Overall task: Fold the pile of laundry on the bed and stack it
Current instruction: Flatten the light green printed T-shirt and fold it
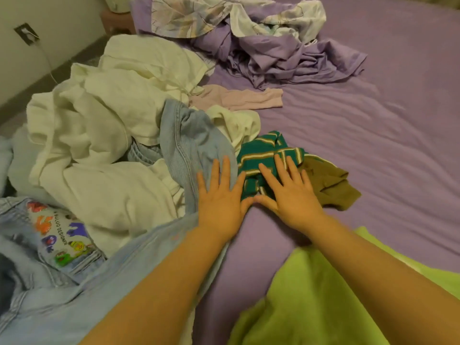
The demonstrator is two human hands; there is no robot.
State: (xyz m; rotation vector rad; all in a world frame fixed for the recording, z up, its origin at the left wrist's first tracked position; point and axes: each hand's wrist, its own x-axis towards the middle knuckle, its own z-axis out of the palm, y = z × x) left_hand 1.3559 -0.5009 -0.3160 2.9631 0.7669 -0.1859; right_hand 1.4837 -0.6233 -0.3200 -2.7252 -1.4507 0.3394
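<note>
- Your left hand [220,195] lies flat, fingers straight and slightly spread, resting on a fold of light blue denim [189,145] at the edge of the laundry pile.
- Your right hand [290,192] lies flat too, fingers straight and apart, pressing on a small green striped top [261,155]; neither hand grips anything, and the thumbs almost touch.
- The striped top sits crumpled on the purple bed [385,145], just right of the pile, with an olive-brown garment [328,183] touching its right side.
- The pile of laundry is to your left: bulky cream fabric [99,135] heaped high, denim draped over its near side, and a pale lilac piece [239,98] behind it.
- A lime green cloth [298,295] lies nearest you, under your right forearm.
- A rumpled purple sheet [286,61] lies at the far end (probably bedding, not laundry).
- The striped top looks light, soft and limp, so it should bunch rather than hold shape; judging by that, pinch it at two shoulder or hem corners and shake it flat.
- The denim looks heavier and stiffer; likely best lifted by the waistband.
</note>
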